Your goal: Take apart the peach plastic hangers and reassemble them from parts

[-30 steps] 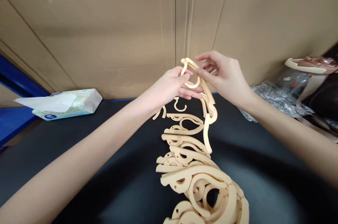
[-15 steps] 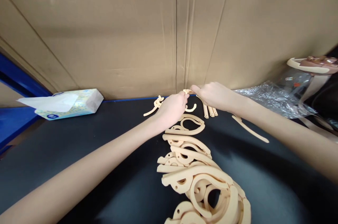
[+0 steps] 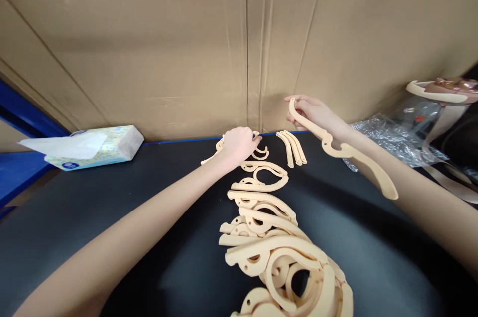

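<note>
My right hand [image 3: 311,113] is raised over the far right of the table, its fingers closed around one end of a long beige folding hanger piece [image 3: 326,144]. This piece has curved arms and a rounded, holed joint, and it slants down across my forearm. My left hand [image 3: 241,145] is low at the far edge with curled fingers on a small beige hanger hook [image 3: 256,135]; its fingertips are partly hidden. Close to it lie another curved hook [image 3: 261,154] and small beige parts [image 3: 219,144], partly behind the hand. Several slim hanger arms [image 3: 293,149] lie side by side between my hands.
A row of folded beige hangers [image 3: 276,250] runs down the middle of the black table [image 3: 179,257]. A tissue pack [image 3: 97,148] lies at left. Clear plastic wrap [image 3: 388,140] and a lidded bottle [image 3: 421,108] are at right. Cardboard [image 3: 168,58] stands behind.
My hands have come apart. The right one has moved up and right with the hanger piece, which now shows in full. My left hand has dropped slightly toward the small hooks.
</note>
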Tool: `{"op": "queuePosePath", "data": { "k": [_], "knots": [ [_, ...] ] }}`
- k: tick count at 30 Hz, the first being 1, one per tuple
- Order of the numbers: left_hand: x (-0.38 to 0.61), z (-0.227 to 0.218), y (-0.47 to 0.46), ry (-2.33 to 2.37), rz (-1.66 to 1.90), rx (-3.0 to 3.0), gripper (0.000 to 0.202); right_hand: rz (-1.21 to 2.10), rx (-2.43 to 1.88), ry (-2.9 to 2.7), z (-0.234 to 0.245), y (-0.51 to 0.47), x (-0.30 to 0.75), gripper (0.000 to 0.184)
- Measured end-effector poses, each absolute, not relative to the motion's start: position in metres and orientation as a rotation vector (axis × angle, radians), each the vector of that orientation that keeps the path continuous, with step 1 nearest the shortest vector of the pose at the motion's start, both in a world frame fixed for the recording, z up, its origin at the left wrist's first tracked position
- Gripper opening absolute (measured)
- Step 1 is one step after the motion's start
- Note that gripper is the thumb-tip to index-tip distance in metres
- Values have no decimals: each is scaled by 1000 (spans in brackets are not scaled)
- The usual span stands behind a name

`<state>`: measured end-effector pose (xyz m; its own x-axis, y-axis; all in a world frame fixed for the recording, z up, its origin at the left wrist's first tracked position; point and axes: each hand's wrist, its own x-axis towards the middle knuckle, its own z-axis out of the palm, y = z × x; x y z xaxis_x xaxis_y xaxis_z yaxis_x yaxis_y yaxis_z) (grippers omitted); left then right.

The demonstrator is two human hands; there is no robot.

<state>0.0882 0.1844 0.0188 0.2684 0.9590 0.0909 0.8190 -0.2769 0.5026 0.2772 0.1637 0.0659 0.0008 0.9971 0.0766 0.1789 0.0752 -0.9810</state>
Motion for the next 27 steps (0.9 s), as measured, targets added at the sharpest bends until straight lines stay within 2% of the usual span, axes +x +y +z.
{"op": "queuePosePath", "data": {
  "k": [3,7,8,10,12,14,16,21,23,27],
  "knots": [
    [84,24,177,1543,628,2044,33,1013,-1274,-1274,65,167,282,13],
    [74,43,168,1224,563,1743,70,905,-1180,-1200,62,166,287,16],
    [70,48,166,1121,536,1648,73,870,-1158,-1204,61,165,288,19],
    [62,56,163,958,528,1468,58,780,-1151,-1278,60,164,289,25],
    [55,61,158,891,578,1344,30,625,-1195,-1473,60,162,290,27],
    [49,63,152,899,640,1290,16,416,-1257,-1736,61,156,287,21],
    [47,63,146,911,664,1266,18,172,-1348,-1994,63,146,279,12],
    [48,60,133,968,601,1323,23,-380,-1455,-2475,60,120,252,30],
    [49,60,131,1018,602,1360,29,-431,-1460,-2531,57,114,243,33],
    [54,56,128,1177,683,1459,37,-217,-1517,-2491,52,112,232,27]
  ]
}}
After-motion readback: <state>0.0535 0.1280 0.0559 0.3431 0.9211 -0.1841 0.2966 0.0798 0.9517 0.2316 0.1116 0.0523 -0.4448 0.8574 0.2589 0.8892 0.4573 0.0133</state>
